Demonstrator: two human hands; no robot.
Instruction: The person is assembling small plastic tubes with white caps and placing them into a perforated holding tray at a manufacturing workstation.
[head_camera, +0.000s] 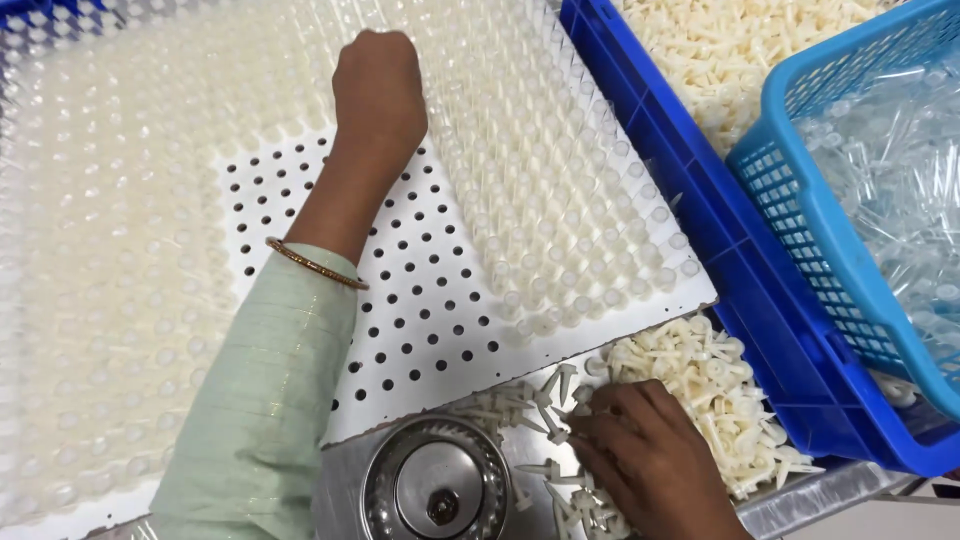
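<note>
Probably a small factory assembly bench, perforated white board (420, 330), blue crates (690, 190) of plastic parts

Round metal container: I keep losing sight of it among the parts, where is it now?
In the head view, the round metal container sits at the bottom centre, below the perforated white board, between the green sleeve and the right hand.

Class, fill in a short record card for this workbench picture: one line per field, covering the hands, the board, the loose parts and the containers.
Left hand: left hand closed into a fist, resting on the perforated white board among seated pieces
Right hand: right hand palm down on the loose cream plastic pins
Board state: mostly filled with translucent capped tubes; a patch of holes near the sleeve stands bare
Wrist: thin bangle, pale green sleeve
Containers: dark blue crate of cream pins; light blue basket of clear tubes
Foreground: round metal lid
</note>
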